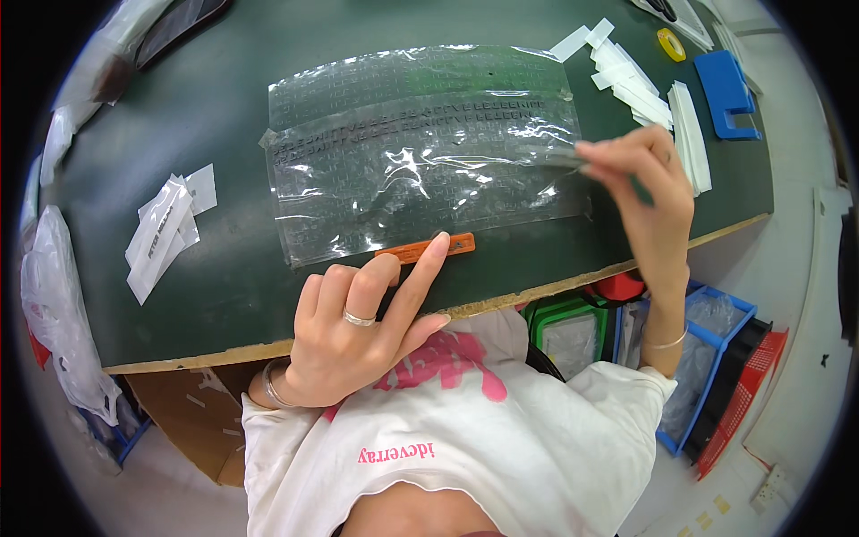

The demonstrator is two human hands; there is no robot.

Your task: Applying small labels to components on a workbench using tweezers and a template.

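A clear plastic sheet (358, 192) with rows of dark raised letters lies on the green table in front of me, shiny and wrinkled. Along its near edge rests a flat orange tool (461, 242); its exact kind is unclear. My left hand (358, 327), wearing a ring, has its index fingertip on this tool. The thumb is apart and the other fingers are bent. At the sheet's right edge, my right hand (644, 183) is raised, thumb and fingers pinched on a thin piece of clear film (559, 158), blurred by motion.
White paper strips (626, 80) lie at the back right, near a yellow tape roll (671, 45) and a blue holder (727, 94). More printed strips (165, 233) lie on the left. Plastic bags (58, 295) hang beyond the left edge. Coloured crates (716, 358) stand below right.
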